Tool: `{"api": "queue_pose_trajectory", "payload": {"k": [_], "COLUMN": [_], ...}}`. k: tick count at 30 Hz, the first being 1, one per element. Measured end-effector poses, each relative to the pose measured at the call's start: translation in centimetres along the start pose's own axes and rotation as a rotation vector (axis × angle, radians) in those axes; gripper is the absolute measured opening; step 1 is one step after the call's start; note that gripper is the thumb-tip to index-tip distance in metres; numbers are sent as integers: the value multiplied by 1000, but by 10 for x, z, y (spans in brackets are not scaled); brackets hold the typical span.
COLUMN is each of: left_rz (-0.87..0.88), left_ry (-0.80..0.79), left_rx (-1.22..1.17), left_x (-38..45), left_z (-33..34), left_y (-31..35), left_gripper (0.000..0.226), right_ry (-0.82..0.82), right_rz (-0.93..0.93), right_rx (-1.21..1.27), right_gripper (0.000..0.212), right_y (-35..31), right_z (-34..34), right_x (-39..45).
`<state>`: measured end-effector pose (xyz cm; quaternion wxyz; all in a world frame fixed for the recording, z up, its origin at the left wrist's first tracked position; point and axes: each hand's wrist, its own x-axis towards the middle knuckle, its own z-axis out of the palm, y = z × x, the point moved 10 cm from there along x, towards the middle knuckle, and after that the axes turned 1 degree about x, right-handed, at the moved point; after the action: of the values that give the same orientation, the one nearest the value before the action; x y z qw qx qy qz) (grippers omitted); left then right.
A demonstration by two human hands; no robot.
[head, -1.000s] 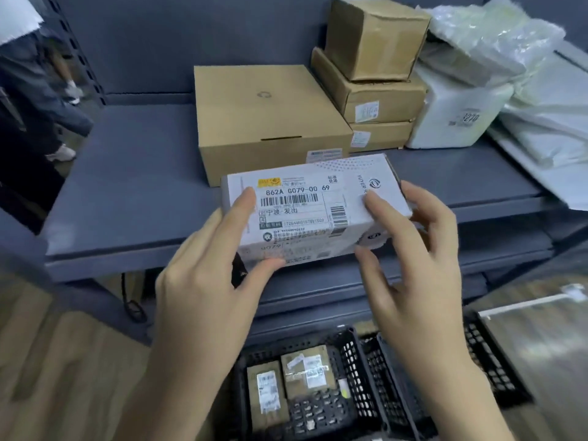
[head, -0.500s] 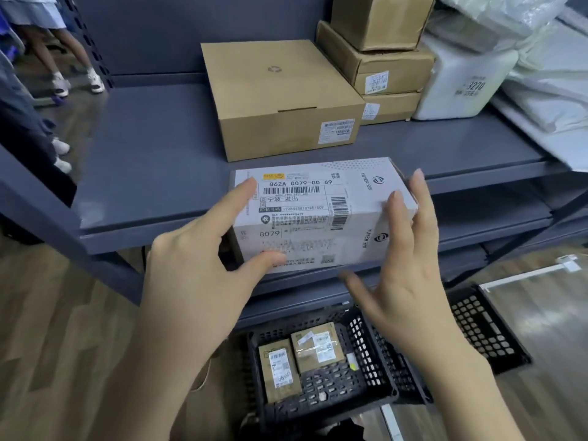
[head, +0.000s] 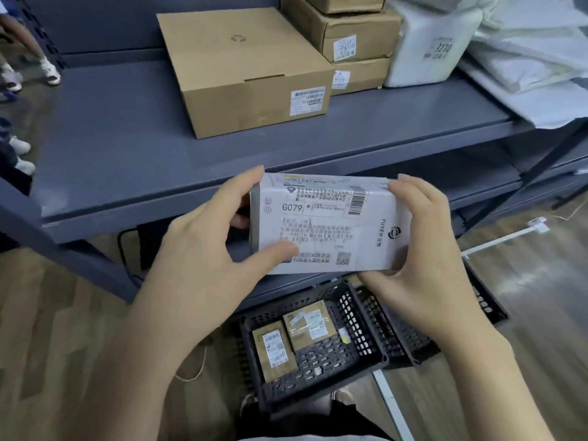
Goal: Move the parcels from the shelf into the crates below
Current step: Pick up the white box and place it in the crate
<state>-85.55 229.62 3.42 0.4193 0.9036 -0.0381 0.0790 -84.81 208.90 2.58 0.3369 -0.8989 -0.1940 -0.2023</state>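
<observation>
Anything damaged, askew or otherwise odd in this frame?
Nothing serious. The white parcel, held by the left hand and right hand, looks intact. On the shelf, the soft white mailers overhang the right edge slightly.

the right crate (head: 413, 342) sits mostly behind the right hand (head: 423, 249) and its forearm, so what it holds can't be seen. the top edge cuts off the upper carton (head: 346, 1) of the stack. small print on the white parcel (head: 327, 224) is too blurred to read. feet (head: 47, 71) at the left edge, the rest out of view.
</observation>
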Motion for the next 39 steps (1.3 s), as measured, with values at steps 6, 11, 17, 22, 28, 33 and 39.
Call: {"api": "queue_pose_trajectory", "payload": {"k": [6,11,17,22,28,33,39], "left_rz": [64,273,353,226,81,-15,-75], "left_ry": [68,272,340,274,160,98,50], "left_rx": [66,251,292,280,350,405,411], "left_x": [-2,-10,-21,-22,-35,-48,-64], "left_z": [34,64,109,137,165,171,187], "left_y": [32,75,100,96,82,59,19], "left_gripper": [62,54,46,56,90,99,80], "right_ry": [40,-75,-121,-124,-146,-251,-401], "right_rz": [-57,-55,-56,-104,-168,-180,-135], "right_rx": [38,-2,-45,9,68,88,80], "right_gripper": [72,72,84,80,75,76,80], "right_y": [30,69,114,134,144,143,148], "right_z": [-27,-48,-72,-76,-65,-39,3], "right_x": [-7,-18,-19,-23,-31,-42,-63]}}
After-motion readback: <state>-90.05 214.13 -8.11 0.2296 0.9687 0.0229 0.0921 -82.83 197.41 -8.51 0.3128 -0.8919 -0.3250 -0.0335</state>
